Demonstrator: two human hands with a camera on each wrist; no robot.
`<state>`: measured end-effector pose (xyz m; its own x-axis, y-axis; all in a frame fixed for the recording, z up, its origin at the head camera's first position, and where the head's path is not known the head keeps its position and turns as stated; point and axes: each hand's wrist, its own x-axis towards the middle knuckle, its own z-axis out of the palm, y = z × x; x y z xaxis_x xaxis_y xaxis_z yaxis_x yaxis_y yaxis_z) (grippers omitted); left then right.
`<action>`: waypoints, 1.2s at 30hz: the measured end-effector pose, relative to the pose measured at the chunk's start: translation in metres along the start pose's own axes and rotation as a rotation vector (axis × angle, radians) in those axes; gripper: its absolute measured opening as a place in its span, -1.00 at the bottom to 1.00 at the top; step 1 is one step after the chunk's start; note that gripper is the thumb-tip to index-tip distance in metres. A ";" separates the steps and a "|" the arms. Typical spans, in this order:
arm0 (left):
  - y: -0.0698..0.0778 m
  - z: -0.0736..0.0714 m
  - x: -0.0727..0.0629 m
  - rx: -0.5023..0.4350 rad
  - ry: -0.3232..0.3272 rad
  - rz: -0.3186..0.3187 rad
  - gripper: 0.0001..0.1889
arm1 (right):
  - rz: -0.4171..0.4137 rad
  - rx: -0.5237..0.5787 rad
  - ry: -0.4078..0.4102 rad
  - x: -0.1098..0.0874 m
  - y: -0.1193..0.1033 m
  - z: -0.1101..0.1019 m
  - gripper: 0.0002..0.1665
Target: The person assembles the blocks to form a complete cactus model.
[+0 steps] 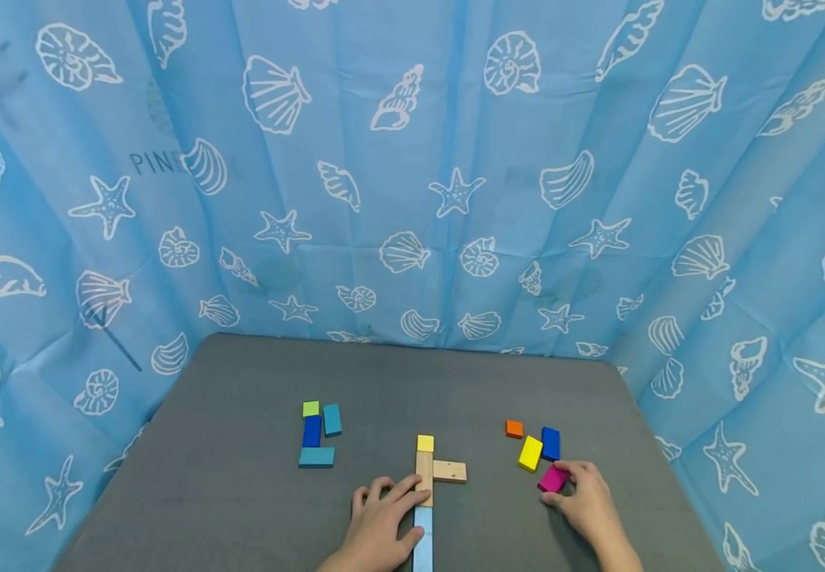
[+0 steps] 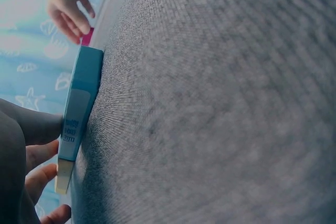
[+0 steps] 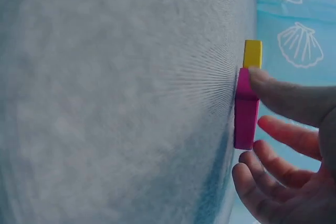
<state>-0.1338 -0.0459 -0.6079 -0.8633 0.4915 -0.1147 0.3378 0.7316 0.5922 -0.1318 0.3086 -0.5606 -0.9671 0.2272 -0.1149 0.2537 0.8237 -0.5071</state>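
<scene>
My right hand pinches a magenta block between thumb and fingers on the right of the grey table. In the right wrist view, the thumb touches this magenta block while the other fingers curve beside it. My left hand rests at a row of blocks in the middle, its fingers stretched onto a plain wooden block. Its thumb touches a light blue block with small dark marks. A pale yellow block caps the row's far end, and another wooden block sticks out rightward.
Beside the magenta block lie a yellow block, a dark blue block and an orange block. Left of the middle, a green block, a blue block and two teal blocks are grouped. A shell-patterned curtain surrounds the table.
</scene>
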 end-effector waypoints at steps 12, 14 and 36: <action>-0.002 0.000 0.000 0.001 -0.002 0.006 -0.49 | 0.060 -0.023 -0.051 0.004 0.002 -0.001 -0.08; -0.002 0.000 0.001 -0.007 -0.011 0.001 -0.49 | 0.045 -0.018 -0.038 0.002 -0.002 -0.002 -0.11; -0.001 0.002 0.002 0.003 0.012 0.004 -0.50 | -0.253 0.166 -0.018 0.022 -0.058 0.010 -0.17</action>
<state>-0.1353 -0.0445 -0.6109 -0.8666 0.4883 -0.1027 0.3419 0.7310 0.5906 -0.1685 0.2604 -0.5424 -0.9997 0.0151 0.0191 -0.0011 0.7567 -0.6537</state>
